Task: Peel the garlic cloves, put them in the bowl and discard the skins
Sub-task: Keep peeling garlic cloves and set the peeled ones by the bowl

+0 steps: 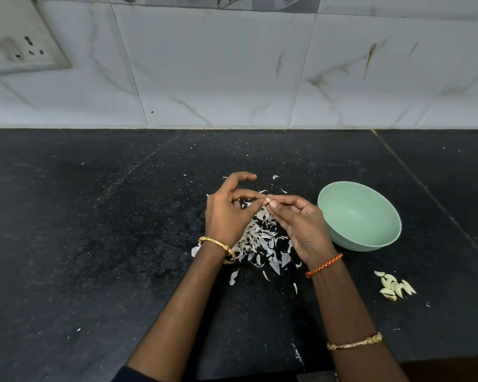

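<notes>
Peeling point: I see both hands meet above the skin pile, a garlic clove (pixel 267 201) pinched between them.
Left hand (pixel 228 213): thumb and a fingertip nip the clove's end; index finger arched up, free.
Right hand (pixel 301 224): thumb and forefinger grip the clove from the other side.
Skins (pixel 260 241): loose white heap on the black counter (pixel 94 244), under my wrists.
Bowl (pixel 370 238): green, just right of the right hand; I see nothing inside.
Peeled cloves (pixel 395 285): small cluster on the counter, nearer than the bowl, apart from it.

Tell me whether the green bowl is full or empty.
Empty. The bowl shows only its bare green inside; the peeled cloves lie on the counter beside it.
</notes>
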### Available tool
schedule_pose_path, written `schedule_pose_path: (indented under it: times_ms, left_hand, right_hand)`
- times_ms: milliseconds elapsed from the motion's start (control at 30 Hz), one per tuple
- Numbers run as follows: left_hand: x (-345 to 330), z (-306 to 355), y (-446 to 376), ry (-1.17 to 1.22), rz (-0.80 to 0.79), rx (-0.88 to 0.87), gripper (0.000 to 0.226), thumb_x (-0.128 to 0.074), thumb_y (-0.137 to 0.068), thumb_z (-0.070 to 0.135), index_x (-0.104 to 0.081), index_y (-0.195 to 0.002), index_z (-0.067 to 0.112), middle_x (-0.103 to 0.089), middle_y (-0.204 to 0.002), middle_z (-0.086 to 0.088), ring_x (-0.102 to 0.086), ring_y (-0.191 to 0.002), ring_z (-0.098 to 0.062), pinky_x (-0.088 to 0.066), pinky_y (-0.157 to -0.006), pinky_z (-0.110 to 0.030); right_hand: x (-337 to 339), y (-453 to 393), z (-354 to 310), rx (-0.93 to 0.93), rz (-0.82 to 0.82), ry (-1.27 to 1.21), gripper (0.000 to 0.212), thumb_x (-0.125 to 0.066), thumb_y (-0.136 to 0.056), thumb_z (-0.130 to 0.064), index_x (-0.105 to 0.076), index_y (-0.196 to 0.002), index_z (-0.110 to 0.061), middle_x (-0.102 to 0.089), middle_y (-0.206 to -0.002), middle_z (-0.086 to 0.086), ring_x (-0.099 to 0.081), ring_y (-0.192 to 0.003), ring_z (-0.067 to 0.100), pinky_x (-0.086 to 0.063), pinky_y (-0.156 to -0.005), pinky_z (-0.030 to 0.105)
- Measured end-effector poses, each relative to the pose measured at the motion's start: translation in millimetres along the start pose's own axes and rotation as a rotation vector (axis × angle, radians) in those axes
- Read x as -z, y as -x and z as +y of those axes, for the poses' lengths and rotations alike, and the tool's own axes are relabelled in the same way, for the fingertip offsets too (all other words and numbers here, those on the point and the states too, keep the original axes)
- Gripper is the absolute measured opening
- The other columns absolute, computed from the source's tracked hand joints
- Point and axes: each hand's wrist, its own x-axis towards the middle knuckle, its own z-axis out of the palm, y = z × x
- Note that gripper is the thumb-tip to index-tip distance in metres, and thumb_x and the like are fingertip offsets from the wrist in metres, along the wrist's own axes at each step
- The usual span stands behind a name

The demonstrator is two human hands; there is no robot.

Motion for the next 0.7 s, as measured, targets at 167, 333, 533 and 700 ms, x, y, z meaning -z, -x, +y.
schedule_pose_path:
  times_ms: [167,333,533,700]
  left_hand:
    - [-2,4,0,0.047,0.021,-0.017,0.032,-0.079,-0.076,0.010,-0.057,-0.096,0.022,-0.073,-0.076,0.011,-0.026,-0.035,-0.005,-0.025,-0.038,-0.015]
    - [-3,3,2,0.050,-0.032,-0.039,0.033,-0.074,-0.079,0.008,-0.055,-0.099,0.026,-0.072,-0.078,0.011,-0.025,-0.036,-0.006,-0.024,-0.037,-0.018]
    - [1,-3,1,-0.009,-0.164,-0.114,0.060,-0.068,-0.083,0.006,-0.038,-0.130,0.028,-0.064,-0.093,0.006,-0.038,-0.046,-0.014,-0.037,-0.046,-0.024]
    - [0,-8,-1,0.008,-0.247,-0.109,0.064,-0.063,-0.087,0.003,-0.029,-0.134,0.030,-0.059,-0.095,0.008,-0.039,-0.045,-0.016,-0.037,-0.046,-0.026]
  right_hand:
    - [1,-1,-5,0.018,0.011,-0.007,0.015,-0.065,-0.078,0.012,-0.067,-0.086,0.000,-0.074,-0.087,0.006,-0.071,-0.084,0.013,-0.055,-0.075,0.019]
    - [1,0,-8,0.023,0.010,0.008,0.016,-0.067,-0.074,0.012,-0.068,-0.085,0.000,-0.074,-0.084,0.008,-0.072,-0.083,0.016,-0.056,-0.072,0.020]
    - [4,-1,-8,-0.099,-0.045,-0.089,0.016,-0.064,-0.077,0.013,-0.064,-0.089,0.003,-0.072,-0.083,0.014,-0.072,-0.082,0.019,-0.057,-0.072,0.022]
    - [7,0,-12,-0.163,-0.070,-0.095,0.014,-0.061,-0.079,0.012,-0.063,-0.090,0.003,-0.071,-0.082,0.014,-0.072,-0.078,0.017,-0.057,-0.070,0.020]
